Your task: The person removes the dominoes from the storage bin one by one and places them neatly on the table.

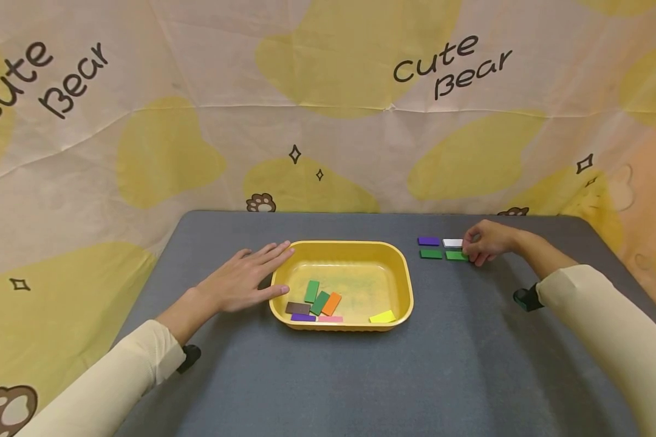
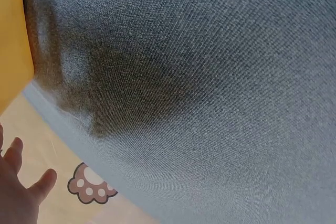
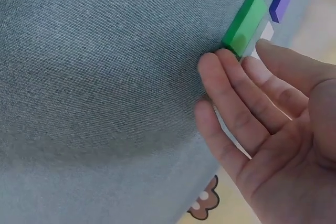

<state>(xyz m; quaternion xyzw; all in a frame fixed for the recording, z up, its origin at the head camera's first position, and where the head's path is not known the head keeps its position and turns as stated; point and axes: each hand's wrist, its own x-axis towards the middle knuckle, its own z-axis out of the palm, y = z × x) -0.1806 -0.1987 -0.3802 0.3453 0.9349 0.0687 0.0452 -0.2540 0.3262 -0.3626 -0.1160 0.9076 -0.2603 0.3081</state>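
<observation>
My left hand [image 1: 246, 276] lies with straight, spread fingers on the left rim of a yellow plastic tray [image 1: 404, 267]. At the back right, my right hand [image 1: 485, 241] pinches the right end of a white domino [image 1: 452, 243] with thumb and forefinger. In the right wrist view its other fingers bend loosely beside a light green domino [image 3: 245, 22]. A purple domino [image 1: 429, 241] and a dark green domino [image 1: 430, 254] lie just left, making two short rows. The white domino's right end is hidden by the fingers.
Inside the tray lie several more dominoes, among them an orange one [image 1: 331, 303], a brown one [image 1: 297, 308] and a yellow one [image 1: 382, 317]. Grey cloth covers the table [image 1: 361, 382]. A patterned curtain [image 1: 328, 133] hangs behind the table's back edge.
</observation>
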